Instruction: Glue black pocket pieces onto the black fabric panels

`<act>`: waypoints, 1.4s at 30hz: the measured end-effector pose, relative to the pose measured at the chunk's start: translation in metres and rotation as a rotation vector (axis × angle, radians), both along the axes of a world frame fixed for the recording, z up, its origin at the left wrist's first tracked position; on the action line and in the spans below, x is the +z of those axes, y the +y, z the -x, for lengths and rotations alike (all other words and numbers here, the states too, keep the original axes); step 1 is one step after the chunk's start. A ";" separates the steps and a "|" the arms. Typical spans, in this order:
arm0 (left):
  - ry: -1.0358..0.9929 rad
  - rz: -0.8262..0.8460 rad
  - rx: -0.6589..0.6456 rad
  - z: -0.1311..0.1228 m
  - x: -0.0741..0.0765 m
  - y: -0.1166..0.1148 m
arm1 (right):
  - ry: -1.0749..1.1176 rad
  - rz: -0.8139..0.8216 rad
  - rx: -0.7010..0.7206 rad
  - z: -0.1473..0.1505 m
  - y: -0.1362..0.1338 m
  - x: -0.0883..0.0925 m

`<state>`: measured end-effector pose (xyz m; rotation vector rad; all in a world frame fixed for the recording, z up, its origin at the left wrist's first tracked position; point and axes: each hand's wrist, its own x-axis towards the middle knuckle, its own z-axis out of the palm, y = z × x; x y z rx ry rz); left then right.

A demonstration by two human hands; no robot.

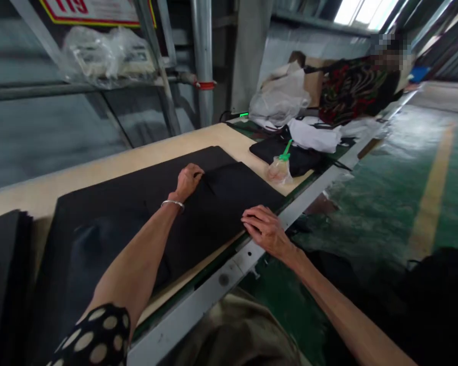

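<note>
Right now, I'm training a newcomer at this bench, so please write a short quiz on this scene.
1. Which hand wears the silver bangle?
2. True or false: the left hand rests on the black sheet.
3. What lies just beyond the black sheet? A: a clear plastic bag with a green tip; B: a pair of shears; C: a steel ruler.

Key: 1 left; 2 true; 3 A.
</note>
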<state>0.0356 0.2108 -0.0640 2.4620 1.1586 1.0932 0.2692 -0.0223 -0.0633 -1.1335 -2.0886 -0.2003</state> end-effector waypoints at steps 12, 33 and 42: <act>-0.045 0.021 0.058 -0.001 -0.004 -0.002 | -0.481 -0.064 0.046 0.008 -0.009 0.015; -0.065 0.056 -0.074 0.012 -0.008 0.008 | -0.653 -0.070 0.210 -0.001 -0.005 0.022; -0.066 0.027 -0.018 0.009 -0.010 0.004 | -0.665 -0.051 0.242 -0.001 -0.005 0.030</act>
